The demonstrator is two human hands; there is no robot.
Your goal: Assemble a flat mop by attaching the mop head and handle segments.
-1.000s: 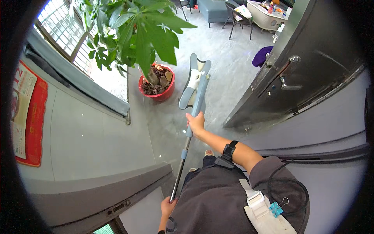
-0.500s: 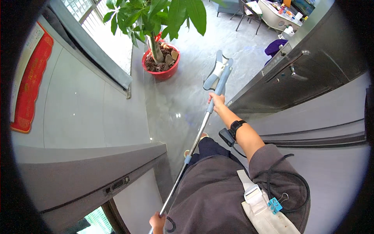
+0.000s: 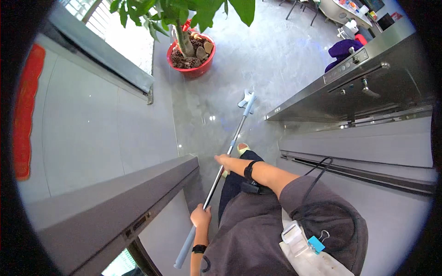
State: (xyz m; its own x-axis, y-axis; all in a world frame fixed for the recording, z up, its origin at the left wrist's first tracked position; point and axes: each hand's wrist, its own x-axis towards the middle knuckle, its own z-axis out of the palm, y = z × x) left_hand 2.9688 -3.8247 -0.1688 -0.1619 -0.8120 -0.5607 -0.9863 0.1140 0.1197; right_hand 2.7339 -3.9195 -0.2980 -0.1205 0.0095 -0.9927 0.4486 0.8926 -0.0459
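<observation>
A long, silver-poled cleaning tool [image 3: 238,128] slants from the lower left up to the middle of the head view. Its forked light-blue and white head [image 3: 247,100] lies low, at or near the floor, and its exact kind is unclear. My left hand [image 3: 201,216] is wrapped round the pole just above the light-blue end grip [image 3: 185,247]. Farther up the pole, my right hand [image 3: 223,162] is closed on the bare metal, with some fingers hidden. The right forearm crosses in front of my body.
A red pot [image 3: 195,71] with a leafy plant stands ahead on the left. On the right, a dark metal door [image 3: 340,94] with a lever handle stands open. A grey wall panel [image 3: 85,124] runs along the left, and a cluttered table [image 3: 334,11] is at the far right.
The tool's head has gone down and away from me. My right hand has moved from beside the head to mid-pole. My left hand has come forward, and the end grip now shows.
</observation>
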